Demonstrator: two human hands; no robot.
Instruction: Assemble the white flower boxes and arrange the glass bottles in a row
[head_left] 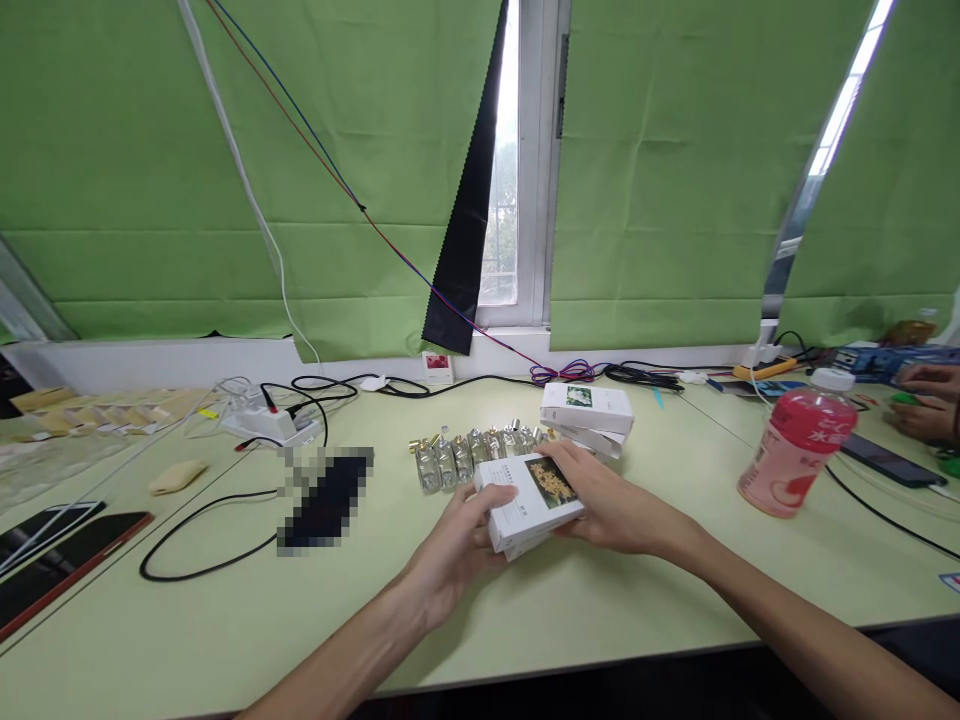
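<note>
Box (525,505) in fingers (564,462), bottles (446,464) beyond, table edge (570,663) nearer, drink (796,450) well apart

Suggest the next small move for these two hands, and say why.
Perhaps straighten the white box over what looks like a second box beneath, which juts out askew. The left hand and right hand hold the white box from either side, and glass bottles are close behind, so a slip could knock them.

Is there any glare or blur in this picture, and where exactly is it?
In the head view, the upper window glass glares almost white; in the head view, a dark object is coarsely pixelated; in the head view, the held flower-picture carton looks fairly sharp, though its fine print is unreadable.
</note>
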